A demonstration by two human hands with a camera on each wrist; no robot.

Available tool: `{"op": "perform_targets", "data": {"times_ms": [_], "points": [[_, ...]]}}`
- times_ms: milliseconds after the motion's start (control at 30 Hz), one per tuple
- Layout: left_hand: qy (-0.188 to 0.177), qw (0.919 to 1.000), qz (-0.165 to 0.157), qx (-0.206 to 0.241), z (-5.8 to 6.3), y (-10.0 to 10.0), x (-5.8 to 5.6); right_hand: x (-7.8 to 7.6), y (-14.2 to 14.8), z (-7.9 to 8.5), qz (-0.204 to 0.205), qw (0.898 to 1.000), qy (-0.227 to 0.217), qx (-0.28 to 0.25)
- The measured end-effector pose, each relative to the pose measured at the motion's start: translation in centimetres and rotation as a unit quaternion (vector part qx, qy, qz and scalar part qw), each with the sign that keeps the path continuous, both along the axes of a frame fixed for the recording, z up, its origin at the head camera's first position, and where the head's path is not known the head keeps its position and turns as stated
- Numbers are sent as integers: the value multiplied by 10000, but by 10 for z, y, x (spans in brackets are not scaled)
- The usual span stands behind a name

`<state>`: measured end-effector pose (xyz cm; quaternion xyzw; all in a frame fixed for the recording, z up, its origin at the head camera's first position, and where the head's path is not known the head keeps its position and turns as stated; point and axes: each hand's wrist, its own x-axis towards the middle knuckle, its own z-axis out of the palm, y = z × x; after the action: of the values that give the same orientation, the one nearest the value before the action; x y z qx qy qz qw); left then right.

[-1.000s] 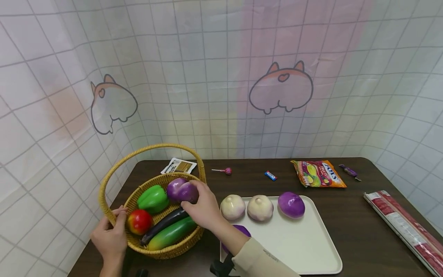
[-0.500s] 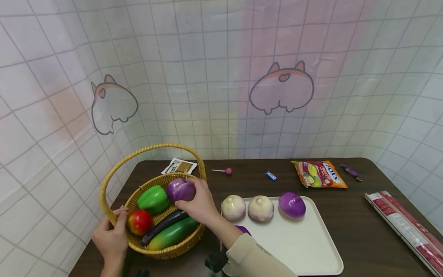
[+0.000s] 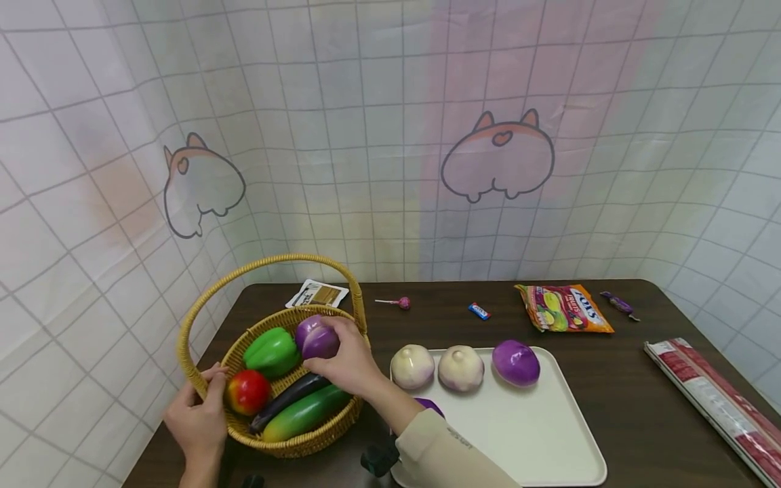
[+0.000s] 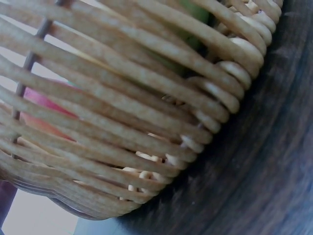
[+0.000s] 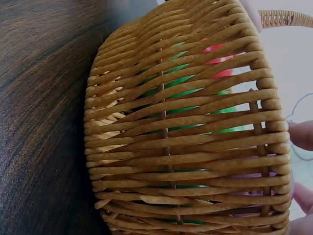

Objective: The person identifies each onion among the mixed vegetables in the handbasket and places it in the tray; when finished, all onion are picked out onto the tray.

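Note:
The yellow wicker basket [image 3: 293, 447] stands on the table's left side, its arched handle up. My left hand [image 3: 198, 413] grips its left rim beside the handle's base. At the basket's far right, my right hand [image 3: 348, 359] holds a purple onion [image 3: 321, 343] with thumb below and fingers over it. Another purple onion [image 3: 305, 327] lies against it. Inside also sit a green bell pepper [image 3: 271, 352], a red-yellow round fruit [image 3: 249, 392], a dark long eggplant [image 3: 289, 400] and a green cucumber-like vegetable [image 3: 308, 413]. Both wrist views mostly show the basket's woven wall [image 4: 122, 98].
A white tray [image 3: 525, 434] at right bears two whitish bulbs [image 3: 462, 369], a purple onion [image 3: 516, 363] and another purple item partly hidden by the right forearm. Farther back lie a lollipop [image 3: 403, 303], small candies, a snack bag [image 3: 564, 308] and a flat packet. A long red package [image 3: 714, 400] lies far right.
My right hand has shifted slightly left with the purple onion, bringing it closer against the other one. The left hand stays on the basket rim.

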<state>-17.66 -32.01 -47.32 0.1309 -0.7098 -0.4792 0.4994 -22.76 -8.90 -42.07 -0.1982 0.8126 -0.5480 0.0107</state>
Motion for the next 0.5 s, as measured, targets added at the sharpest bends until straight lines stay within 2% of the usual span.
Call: {"op": "perform_targets", "data": {"times_ms": [233, 500], "points": [[-11, 10000, 13, -15, 0, 0, 0, -3, -4, -4, -52, 9997, 168, 155], [-2, 10000, -42, 5, -3, -2, -1, -1, -6, -4, -270, 9994, 216, 66]]}}
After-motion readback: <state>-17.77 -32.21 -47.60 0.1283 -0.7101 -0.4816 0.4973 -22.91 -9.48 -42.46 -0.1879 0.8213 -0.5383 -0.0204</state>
